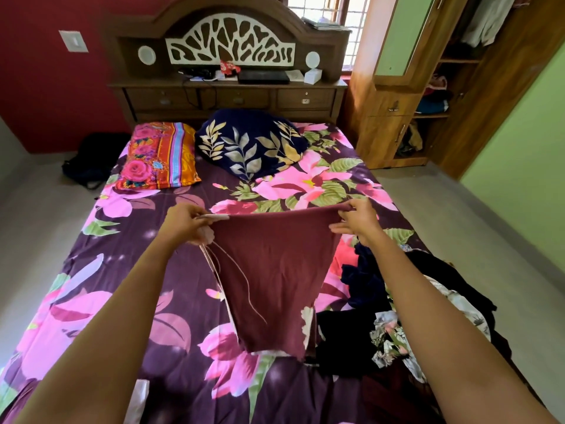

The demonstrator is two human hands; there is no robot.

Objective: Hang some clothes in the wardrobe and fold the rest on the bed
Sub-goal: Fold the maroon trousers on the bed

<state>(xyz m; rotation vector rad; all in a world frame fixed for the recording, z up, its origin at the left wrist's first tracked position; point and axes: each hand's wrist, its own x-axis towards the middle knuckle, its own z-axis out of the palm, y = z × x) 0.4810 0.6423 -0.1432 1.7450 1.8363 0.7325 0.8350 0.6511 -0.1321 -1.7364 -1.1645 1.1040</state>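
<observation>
The bed [128, 270] fills the middle of the frame, its smooth purple sheet printed with big pink flowers, on a pale floor between red and green walls. At upper right a brown wooden wardrobe [394, 96] stands open, with clothes on its shelves. A carved, arched headboard [232, 41] sits at top centre. A rumpled pile of clothes [367, 286], dark and floral, lies at lower right on the bed. In the centre a soft maroon garment [272, 280] with thin pale cords hangs over the sheet, tapering downward. The left hand [183, 223] and right hand [357, 220] pinch its top corners, fingers curled on the cloth.
</observation>
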